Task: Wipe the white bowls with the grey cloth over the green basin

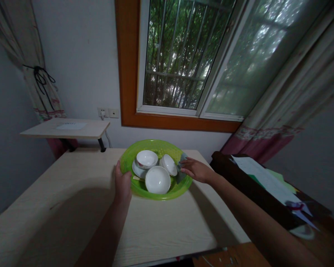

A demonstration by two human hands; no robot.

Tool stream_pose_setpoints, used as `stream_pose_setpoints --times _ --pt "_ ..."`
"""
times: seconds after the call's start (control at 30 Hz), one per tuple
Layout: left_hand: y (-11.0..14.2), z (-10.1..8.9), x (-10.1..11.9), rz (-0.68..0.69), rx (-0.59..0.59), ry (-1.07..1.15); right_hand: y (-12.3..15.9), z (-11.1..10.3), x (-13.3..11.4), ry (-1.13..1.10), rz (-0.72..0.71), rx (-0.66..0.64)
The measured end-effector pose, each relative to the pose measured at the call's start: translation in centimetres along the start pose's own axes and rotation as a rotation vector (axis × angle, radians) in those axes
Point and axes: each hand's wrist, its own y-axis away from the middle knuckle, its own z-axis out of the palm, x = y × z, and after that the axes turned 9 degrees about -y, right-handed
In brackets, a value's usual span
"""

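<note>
On the left, the person's left grip [123, 183] is clamped on the near-left rim of the green basin [163, 196], thumb over the edge; a firm, level hold there should keep the basin from sliding on the tabletop [153, 226]. On the right, the right grip [197, 170] lays its fingertips on a grey-green cloth [179, 175] at the right rim; whether they pinch it or merely rest on it cannot be told. The cloth is best handled gently, since a sharp tug could knock the bowls together.

The basin sits toward the back of the tabletop, glossy, wide and bright green. Within it, from the left, a white bowl [147, 159] sits on a pale dish [139, 171], a larger white bowl [157, 180] tilts its opening toward the person, and a smaller white bowl [169, 165] leans beside the cloth, all smooth and probably slippery if wet
</note>
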Motion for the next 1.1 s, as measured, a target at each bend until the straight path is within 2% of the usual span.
stream_pose_setpoints --times 0.03,0.07,0.17,0.23,0.3,0.37,0.53,0.6,0.8,0.97,1.1 --pt "-0.5 -0.2 0.7 -0.021 0.054 0.006 -0.1 0.0 0.1 0.004 -0.003 -0.001" --pt "-1.3 -0.4 1.4 -0.053 0.049 0.008 -0.1 0.0 0.2 0.005 -0.003 -0.001" --pt "-3.9 -0.8 3.8 -0.070 -0.076 -0.014 -0.2 0.0 0.3 -0.018 0.000 0.008" --pt "-5.4 -0.7 4.8 -0.133 -0.159 -0.037 -0.1 0.0 0.3 -0.043 0.009 0.018" --pt "-6.3 -0.4 5.2 -0.115 -0.283 -0.033 -0.1 0.0 0.3 -0.061 0.014 0.026" --pt "-6.6 0.0 5.1 -0.101 -0.324 -0.037 0.0 -0.1 0.3 -0.068 0.013 0.030" --pt "-5.0 0.2 3.7 -0.090 -0.096 -0.064 -0.3 0.0 1.1 -0.073 0.002 0.052" --pt "-4.0 0.1 3.0 -0.078 -0.040 -0.047 -0.6 0.0 1.7 -0.083 0.017 0.055" --pt "-1.3 0.0 1.3 -0.041 -0.003 -0.022 -2.4 -0.2 2.9 -0.031 0.083 0.057" --pt "0.1 0.2 2.0 -0.042 -0.006 0.027 -4.4 -0.3 2.6 0.058 0.186 0.162" --pt "0.6 0.3 2.1 -0.045 -0.030 0.035 -5.8 -0.2 1.9 0.117 0.335 0.271"
